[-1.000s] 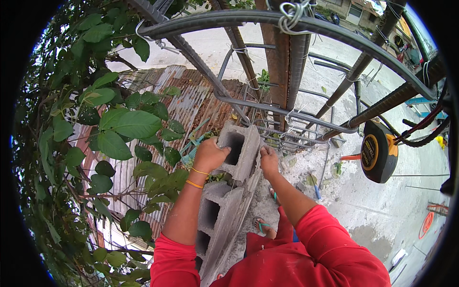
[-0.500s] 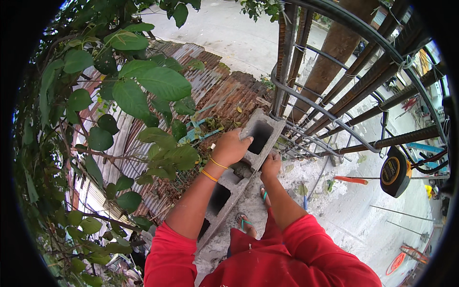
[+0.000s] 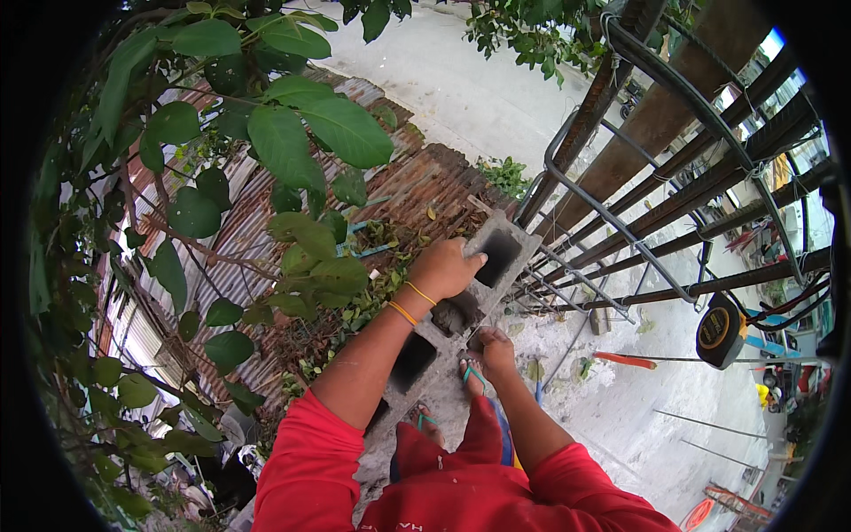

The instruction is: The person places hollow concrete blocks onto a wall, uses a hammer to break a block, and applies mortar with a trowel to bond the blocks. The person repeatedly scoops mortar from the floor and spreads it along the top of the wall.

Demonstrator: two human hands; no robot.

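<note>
A grey hollow concrete block [image 3: 525, 246] sits at the far end of a row, beside the foot of a steel rebar cage. My left hand [image 3: 446, 269] is closed over its left wall, with the thumb at the dark hollow. Two yellow bands circle that wrist. Nearer me lies another hollow block [image 3: 449, 353], and rough grey material [image 3: 454, 312] shows in the gap between the two. At the right edge of this joint is my right hand [image 3: 494, 350], fingers curled and pressed together. Whatever lies under those fingertips is hidden.
Tied rebar [image 3: 651, 244] rises at the right, with a tape measure [image 3: 720, 330] hanging there. Leafy branches [image 3: 301, 133] crowd the left above a rusty corrugated roof [image 3: 425, 182]. My sandalled feet stand on pale concrete [image 3: 585, 426]. An orange-red tool [image 3: 625, 360] lies right.
My right hand has moved back toward me, from the far block's side to the joint between the blocks. My left hand keeps its hold on the far block. The view has shifted somewhat.
</note>
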